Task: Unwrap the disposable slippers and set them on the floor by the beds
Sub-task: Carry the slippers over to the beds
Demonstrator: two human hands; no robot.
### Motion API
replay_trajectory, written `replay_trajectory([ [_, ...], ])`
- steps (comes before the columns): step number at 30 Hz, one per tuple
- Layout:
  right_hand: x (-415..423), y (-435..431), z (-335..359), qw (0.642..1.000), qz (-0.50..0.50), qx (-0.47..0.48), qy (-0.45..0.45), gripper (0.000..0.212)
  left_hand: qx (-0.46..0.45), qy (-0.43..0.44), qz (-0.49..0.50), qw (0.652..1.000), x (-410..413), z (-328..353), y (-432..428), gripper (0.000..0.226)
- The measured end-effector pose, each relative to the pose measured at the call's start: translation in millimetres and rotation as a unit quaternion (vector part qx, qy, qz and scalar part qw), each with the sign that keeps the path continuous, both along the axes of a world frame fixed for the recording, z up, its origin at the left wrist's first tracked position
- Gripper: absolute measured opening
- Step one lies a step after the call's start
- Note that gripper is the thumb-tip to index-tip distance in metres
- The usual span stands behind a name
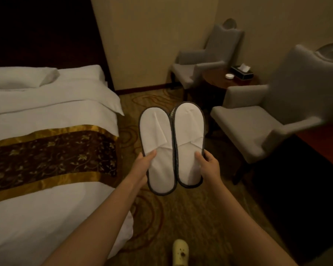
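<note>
Two flat white disposable slippers with dark grey edging are held side by side in the air above the carpet, toes pointing away from me. My left hand (143, 166) grips the heel end of the left slipper (156, 148), thumb on top. My right hand (210, 166) grips the heel end of the right slipper (188, 143) the same way. No wrapping shows on them. The bed (46, 116) with white linen and a brown and gold runner lies to the left.
Patterned carpet floor (161, 217) runs between the bed and two grey armchairs (258, 121) on the right. A round dark side table (219, 81) with a tissue box stands between the chairs. My foot in a pale yellow shoe (180, 250) is at the bottom.
</note>
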State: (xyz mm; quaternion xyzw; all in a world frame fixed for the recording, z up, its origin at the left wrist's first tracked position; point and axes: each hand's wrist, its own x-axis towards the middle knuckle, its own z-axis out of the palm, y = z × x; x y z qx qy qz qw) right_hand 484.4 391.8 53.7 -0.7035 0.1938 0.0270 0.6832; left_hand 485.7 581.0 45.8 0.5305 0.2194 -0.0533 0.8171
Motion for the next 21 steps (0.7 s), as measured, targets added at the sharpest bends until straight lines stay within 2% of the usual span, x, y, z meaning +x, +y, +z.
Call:
replay_trajectory([
  [2,35,9,-9,1.0,0.023,-0.005,0.004,0.044,0.0,0.005,0.014,1.0,29,-8,10,0.058],
  [13,236,59,-37,0.988,0.154,-0.011,-0.02,0.012,-0.033,0.031,0.11,0.993,185,-42,57,0.047],
  [21,353,118,-75,0.975,0.221,-0.013,0.014,0.02,-0.052,0.064,0.173,0.981,275,-79,105,0.044],
])
